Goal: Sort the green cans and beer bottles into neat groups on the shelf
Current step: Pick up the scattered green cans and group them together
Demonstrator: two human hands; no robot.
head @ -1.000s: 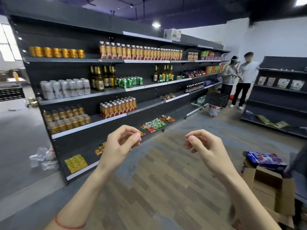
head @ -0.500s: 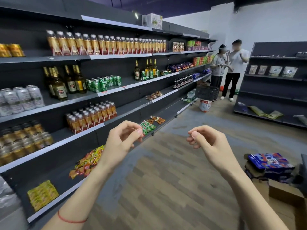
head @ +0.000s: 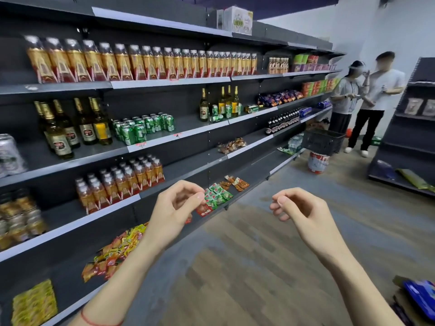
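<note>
1. On the second shelf (head: 70, 161) from the top, at my left, I see a group of beer bottles (head: 70, 123) standing upright, and just beside them on the right a tidy block of green cans (head: 143, 127).
2. Further along the same shelf stands a mixed group (head: 221, 107): four more bottles upright, with green cans between them. One can (head: 216, 118) lies on its side in front, and one bottle (head: 253, 108) lies on its side to the right.
3. My left hand (head: 174, 208) is raised in front of the lower shelves. Its grip is loosely curled, thumb and fingers apart, and it holds nothing.
4. My right hand (head: 299, 208) is raised beside it, well apart from the shelf. The fingers are bent, not closed, and also empty.
5. Two persons (head: 362, 90) stand at the far end of the aisle, near a dark basket (head: 323, 141).
</note>
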